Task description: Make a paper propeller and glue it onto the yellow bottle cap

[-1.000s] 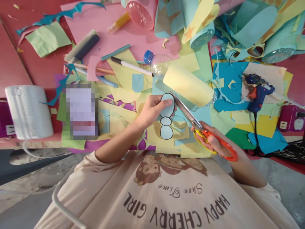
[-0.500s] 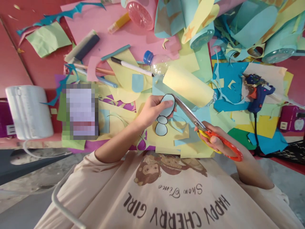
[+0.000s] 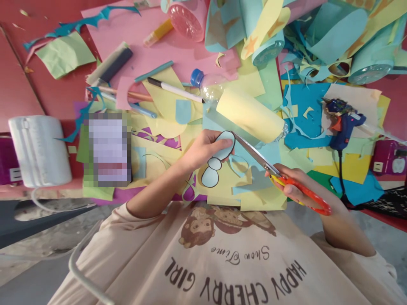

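Observation:
My left hand [image 3: 208,147] pinches a light blue paper cutout [image 3: 210,177] by its large upper oval. The cutout has black outlines, with a small oval and a rounder one hanging below the big one. Scissors [image 3: 259,159] with red and yellow handles are in my right hand [image 3: 294,182], my fingers through the loops. Their tips touch the upper right edge of the large oval, and the blades look closed or nearly so. Just beyond lies a clear bottle [image 3: 213,87] with a blue cap, wrapped in pale yellow paper [image 3: 251,114].
A blue glue gun [image 3: 345,129] rests on paper at the right, its cord running down. At the left are a white case [image 3: 40,150] and a blurred-out phone [image 3: 110,148]. Pens, paper scraps and several paper-wrapped bottles cover the far side.
The cutout has tilted, its lower ovals swinging left and slightly down. The scissor blades have come closer together, and my right hand has shifted slightly right.

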`<state>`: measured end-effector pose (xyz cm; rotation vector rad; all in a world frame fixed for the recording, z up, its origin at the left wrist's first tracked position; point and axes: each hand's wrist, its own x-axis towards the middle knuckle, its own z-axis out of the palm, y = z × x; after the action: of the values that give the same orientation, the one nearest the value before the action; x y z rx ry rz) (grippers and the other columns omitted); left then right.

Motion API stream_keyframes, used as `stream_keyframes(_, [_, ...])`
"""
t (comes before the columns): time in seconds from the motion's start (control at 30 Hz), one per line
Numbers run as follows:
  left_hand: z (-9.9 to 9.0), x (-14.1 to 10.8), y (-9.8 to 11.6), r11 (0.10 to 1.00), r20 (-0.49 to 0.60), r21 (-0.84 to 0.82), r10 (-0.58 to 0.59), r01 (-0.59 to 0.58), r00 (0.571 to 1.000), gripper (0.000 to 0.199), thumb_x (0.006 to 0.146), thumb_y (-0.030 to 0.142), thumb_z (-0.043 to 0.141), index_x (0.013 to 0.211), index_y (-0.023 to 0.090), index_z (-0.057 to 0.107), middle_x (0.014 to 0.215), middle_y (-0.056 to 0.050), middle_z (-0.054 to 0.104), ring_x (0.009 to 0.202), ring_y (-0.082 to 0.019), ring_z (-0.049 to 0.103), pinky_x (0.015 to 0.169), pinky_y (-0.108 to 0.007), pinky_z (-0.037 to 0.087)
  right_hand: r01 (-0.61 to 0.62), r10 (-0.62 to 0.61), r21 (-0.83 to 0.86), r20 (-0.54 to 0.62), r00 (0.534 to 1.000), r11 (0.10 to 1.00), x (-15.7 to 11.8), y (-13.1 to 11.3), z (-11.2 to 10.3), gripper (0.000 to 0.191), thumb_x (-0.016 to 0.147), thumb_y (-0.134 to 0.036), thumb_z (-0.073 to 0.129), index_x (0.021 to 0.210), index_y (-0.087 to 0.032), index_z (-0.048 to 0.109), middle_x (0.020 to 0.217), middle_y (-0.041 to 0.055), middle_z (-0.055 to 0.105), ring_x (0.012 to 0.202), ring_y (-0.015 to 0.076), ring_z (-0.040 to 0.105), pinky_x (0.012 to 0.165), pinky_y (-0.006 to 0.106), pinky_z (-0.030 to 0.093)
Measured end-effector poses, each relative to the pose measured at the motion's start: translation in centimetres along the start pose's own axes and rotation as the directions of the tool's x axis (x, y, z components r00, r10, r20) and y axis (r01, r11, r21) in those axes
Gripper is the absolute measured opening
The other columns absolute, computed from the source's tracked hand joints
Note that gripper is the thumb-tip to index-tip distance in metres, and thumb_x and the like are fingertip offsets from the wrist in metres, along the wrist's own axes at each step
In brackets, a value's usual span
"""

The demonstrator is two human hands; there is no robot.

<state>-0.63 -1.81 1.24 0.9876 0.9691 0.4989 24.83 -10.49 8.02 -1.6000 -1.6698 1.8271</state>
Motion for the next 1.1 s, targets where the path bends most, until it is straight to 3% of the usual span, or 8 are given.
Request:
stream_keyframes(0.27, [0.2, 0.0, 0.1, 0.993, -0.038, 0.07, 0.1, -0.097, 0.994, 0.03, 0.082, 0.039, 0.057, 0.069, 0.014, 0.065, 0.053, 0.001, 0.06, 0.042, -0.008, 0.051, 0.04, -0.019, 0.041, -0.027, 0.007, -0.082, -0.238, 0.971, 0.996, -0.5, -0.4, -2.8, 0.033, 0.086, -0.059, 0.052, 0.097, -0.029, 0.057, 0.07, 0.0006, 0.048, 0.054, 0.0153, 0.041, 0.05, 0.03, 0.036])
stream_keyframes(0.4, [0.1, 0.2, 0.0, 0.98, -0.086, 0.094, 0.183, -0.175, 0.979, 0.032, 0.085, 0.038, 0.052, 0.07, 0.013, 0.065, 0.056, -0.001, 0.062, 0.043, -0.008, 0.051, 0.04, -0.019, 0.04, -0.194, -0.045, -0.413, -0.503, 0.863, 0.89, 0.5, -0.6, -5.1, 0.035, 0.086, -0.057, 0.053, 0.105, -0.027, 0.055, 0.06, -0.002, 0.043, 0.051, 0.0165, 0.04, 0.051, 0.031, 0.035])
stream_keyframes(0.5, [0.2, 0.3, -0.1, 0.978, -0.124, 0.094, 0.197, -0.186, 0.972, 0.034, 0.085, 0.04, 0.05, 0.07, 0.013, 0.065, 0.058, -0.002, 0.064, 0.044, -0.008, 0.053, 0.04, -0.018, 0.04, -0.3, -0.148, -0.6, -0.582, 0.799, 0.741, 2.3, -0.7, -5.9, 0.038, 0.086, -0.056, 0.054, 0.107, -0.025, 0.059, 0.066, 0.0032, 0.054, 0.057, 0.0201, 0.048, 0.057, 0.034, 0.037])
stream_keyframes(0.67, [0.1, 0.6, -0.1, 0.975, -0.195, 0.117, 0.206, -0.186, 0.959, 0.034, 0.083, 0.042, 0.051, 0.068, 0.015, 0.065, 0.054, 0.0, 0.062, 0.045, -0.008, 0.051, 0.042, -0.018, 0.038, -0.343, -0.196, -0.675, -0.588, 0.785, 0.653, 6.1, 0.1, -6.5, 0.048, 0.085, -0.047, 0.06, 0.123, -0.018, 0.062, 0.095, 0.0166, 0.071, 0.082, 0.0316, 0.064, 0.067, 0.038, 0.044])
stream_keyframes(0.83, [-0.1, 1.0, -0.5, 0.972, -0.232, 0.091, 0.232, -0.216, 0.945, 0.034, 0.085, 0.044, 0.051, 0.072, 0.016, 0.066, 0.057, 0.0, 0.061, 0.044, -0.007, 0.047, 0.042, -0.019, 0.037, -0.282, -0.238, -0.728, -0.522, 0.819, 0.625, 7.9, 0.4, -7.5, 0.055, 0.088, -0.033, 0.06, 0.14, -0.017, 0.05, 0.127, 0.0177, 0.063, 0.113, 0.0384, 0.06, 0.089, 0.05, 0.05])
stream_keyframes(1.0, [-0.4, 1.3, -0.8, 0.967, -0.257, 0.058, 0.256, -0.25, 0.932, 0.032, 0.087, 0.042, 0.052, 0.076, 0.017, 0.067, 0.059, 0.001, 0.059, 0.049, -0.008, 0.05, 0.045, -0.018, 0.039, -0.223, -0.439, -0.753, -0.568, 0.696, 0.619, 8.2, -1.6, -6.3, 0.048, 0.099, -0.043, 0.034, 0.129, -0.015, 0.057, 0.124, 0.017, 0.063, 0.121, 0.0341, 0.054, 0.101, 0.053, 0.043])
stream_keyframes(1.03, [-0.5, 1.4, -0.9, 0.966, -0.271, 0.065, 0.26, -0.252, 0.927, 0.032, 0.087, 0.043, 0.052, 0.076, 0.017, 0.067, 0.059, 0.001, 0.058, 0.049, -0.007, 0.049, 0.045, -0.018, 0.039, -0.125, -0.481, -0.754, -0.527, 0.701, 0.645, 8.4, -2.1, -5.8, 0.046, 0.098, -0.046, 0.038, 0.126, -0.016, 0.059, 0.124, 0.0146, 0.063, 0.119, 0.0315, 0.056, 0.101, 0.05, 0.045])
stream_keyframes(1.1, [-0.6, 1.4, -1.0, 0.965, -0.309, 0.08, 0.262, -0.25, 0.914, 0.032, 0.087, 0.043, 0.053, 0.075, 0.017, 0.067, 0.057, 0.002, 0.056, 0.046, -0.006, 0.046, 0.043, -0.018, 0.037, 0.073, -0.463, -0.751, -0.325, 0.825, 0.657, 9.0, -2.7, -4.8, 0.051, 0.09, -0.049, 0.053, 0.132, -0.019, 0.052, 0.129, 0.0111, 0.061, 0.116, 0.0295, 0.058, 0.094, 0.046, 0.05])
